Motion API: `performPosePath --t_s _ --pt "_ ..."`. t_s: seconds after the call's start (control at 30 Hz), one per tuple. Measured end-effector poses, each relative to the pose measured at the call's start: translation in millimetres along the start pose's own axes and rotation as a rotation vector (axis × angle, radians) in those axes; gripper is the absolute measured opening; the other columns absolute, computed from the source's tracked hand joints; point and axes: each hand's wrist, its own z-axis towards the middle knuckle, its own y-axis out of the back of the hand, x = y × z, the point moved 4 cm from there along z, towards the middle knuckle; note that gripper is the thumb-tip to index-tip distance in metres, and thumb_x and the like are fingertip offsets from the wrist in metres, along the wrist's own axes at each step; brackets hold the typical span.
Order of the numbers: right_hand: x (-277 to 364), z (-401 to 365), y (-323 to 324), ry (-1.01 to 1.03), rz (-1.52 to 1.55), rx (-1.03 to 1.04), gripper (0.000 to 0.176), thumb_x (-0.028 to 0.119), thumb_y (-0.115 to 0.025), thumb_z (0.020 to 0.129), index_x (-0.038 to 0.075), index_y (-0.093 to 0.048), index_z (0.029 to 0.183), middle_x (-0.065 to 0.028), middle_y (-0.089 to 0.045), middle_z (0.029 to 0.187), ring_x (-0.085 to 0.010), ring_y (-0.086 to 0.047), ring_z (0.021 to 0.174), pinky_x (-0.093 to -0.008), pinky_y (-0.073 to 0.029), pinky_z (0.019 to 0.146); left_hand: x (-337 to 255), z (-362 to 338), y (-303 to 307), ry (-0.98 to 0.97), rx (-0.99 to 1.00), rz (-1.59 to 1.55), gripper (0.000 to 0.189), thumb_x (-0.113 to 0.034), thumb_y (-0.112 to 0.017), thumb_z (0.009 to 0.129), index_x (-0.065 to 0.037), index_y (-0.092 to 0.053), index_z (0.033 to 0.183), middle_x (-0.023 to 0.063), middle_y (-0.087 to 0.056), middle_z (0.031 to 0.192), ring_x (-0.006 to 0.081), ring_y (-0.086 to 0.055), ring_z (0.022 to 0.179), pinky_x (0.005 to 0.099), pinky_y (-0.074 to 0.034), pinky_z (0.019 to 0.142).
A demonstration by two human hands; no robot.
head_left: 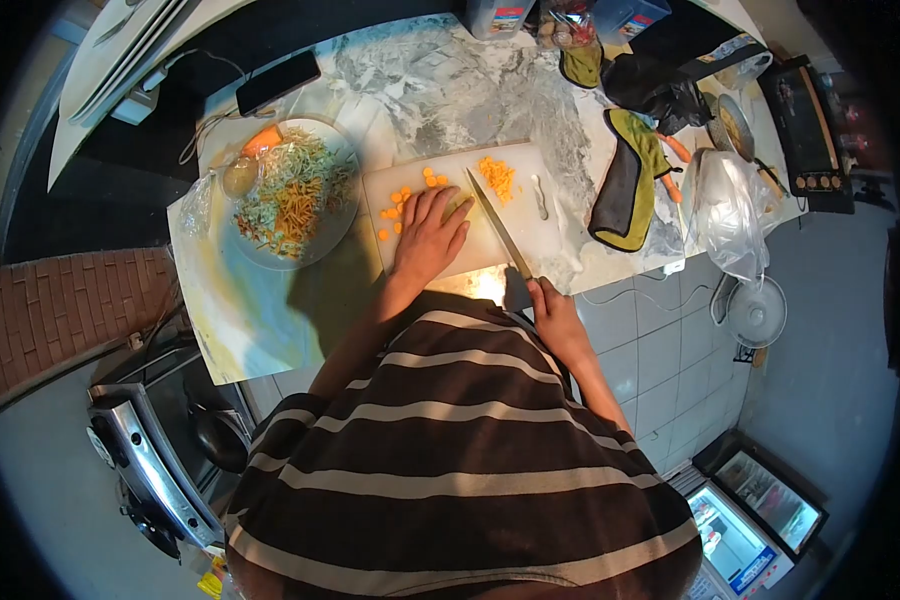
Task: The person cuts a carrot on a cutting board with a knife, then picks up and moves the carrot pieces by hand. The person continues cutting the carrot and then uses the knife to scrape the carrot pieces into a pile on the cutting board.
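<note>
Orange carrot slices (pixel 402 205) lie scattered on the white rectangular plastic cutting board (pixel 530 225), with a small heap of diced carrot (pixel 497 177) near its far edge. The left hand (pixel 428 238) rests flat among the slices, fingers stretched out, gripping nothing. The right hand (pixel 555 318) is wrapped tight round the handle of a long steel knife (pixel 495 225), whose blade slants across the board just beside the left fingertips.

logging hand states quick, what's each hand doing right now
left hand: open, fingers pressing a pale vegetable piece on the cutting board
right hand: closed on the knife
</note>
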Motion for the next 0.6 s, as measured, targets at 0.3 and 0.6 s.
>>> performPosePath --t_s 0.3,0.6 --pt "0 2 -10 -0.012 -0.034 -0.009 0.040 0.034 -0.041 0.105 -0.003 -0.055 0.096 -0.0330 -0.060 0.072 -0.0534 -0.058 0.076 -0.0598 -0.044 0.065 -1 2 1 -0.015 0.031 0.007 0.038 -0.023 -0.062 0.089 -0.014 -0.063 0.125 0.0092 -0.053 0.130 0.0275 -0.045 0.124 0.0469 -0.030 0.108" --pt "-2 2 -11 -0.002 -0.089 -0.024 0.039 0.034 -0.041 0.104 -0.003 -0.055 0.099 -0.0327 -0.060 0.070 -0.0536 -0.059 0.074 -0.0597 -0.045 0.063 -1 3 2 -0.009 0.022 0.012 0.037 -0.024 -0.062 0.089 -0.014 -0.063 0.125 0.0089 -0.053 0.129 0.0272 -0.045 0.124 0.0468 -0.029 0.108"
